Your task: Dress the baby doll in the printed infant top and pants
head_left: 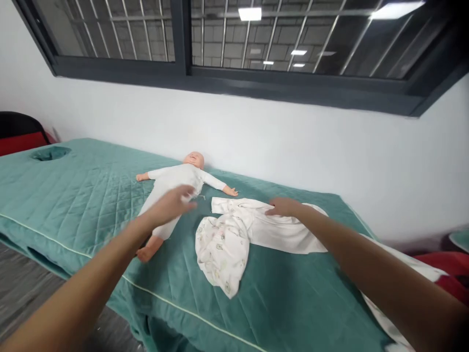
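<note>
A baby doll point(176, 182) in a white bodysuit lies on its back on the green quilted table point(84, 200), arms spread. My left hand point(172, 204) hovers over the doll's belly, fingers stretched out, blurred by motion. My right hand point(283, 207) rests flat on a plain white garment point(282, 232) spread beside the doll. A patterned white cloth point(222, 252) lies bunched against that garment, nearer to me.
The table stands against a white wall under a dark-framed window. A face hole point(50, 153) is at its far left end. A black and red chair point(20, 134) stands at the left. More white cloth point(414, 266) and red fabric lie at the right edge.
</note>
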A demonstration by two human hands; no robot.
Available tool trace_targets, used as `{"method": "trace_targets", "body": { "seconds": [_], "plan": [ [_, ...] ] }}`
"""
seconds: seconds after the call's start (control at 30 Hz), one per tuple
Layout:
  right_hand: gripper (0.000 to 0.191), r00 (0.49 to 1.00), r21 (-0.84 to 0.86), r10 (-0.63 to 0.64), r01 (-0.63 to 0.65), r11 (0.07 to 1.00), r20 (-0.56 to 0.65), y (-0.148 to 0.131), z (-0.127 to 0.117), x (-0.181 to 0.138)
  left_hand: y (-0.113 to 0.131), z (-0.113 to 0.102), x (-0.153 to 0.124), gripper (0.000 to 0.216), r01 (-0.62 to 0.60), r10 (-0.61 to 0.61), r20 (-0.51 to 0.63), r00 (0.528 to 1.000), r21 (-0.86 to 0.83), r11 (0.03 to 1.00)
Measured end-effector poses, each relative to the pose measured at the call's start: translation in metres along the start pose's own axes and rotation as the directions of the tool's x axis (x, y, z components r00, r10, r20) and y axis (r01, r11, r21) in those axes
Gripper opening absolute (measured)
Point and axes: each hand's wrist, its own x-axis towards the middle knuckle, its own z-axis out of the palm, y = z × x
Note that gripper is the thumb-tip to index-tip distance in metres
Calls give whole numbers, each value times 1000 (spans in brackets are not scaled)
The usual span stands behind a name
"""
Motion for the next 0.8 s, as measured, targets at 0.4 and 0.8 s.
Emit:
{"method": "trace_targets", "body": {
  "seconds": [0.4,0.8],
  "plan": [
    [35,960,-120,-141,115,986,-241,-12,-37,-136,113,87,-47,26,-480,430,245,869,205,853],
    [42,889,352,-361,445,823,-281,-16,-46,-252,201,84,-71,20,-760,813,61,579,400,512]
  ]
}}
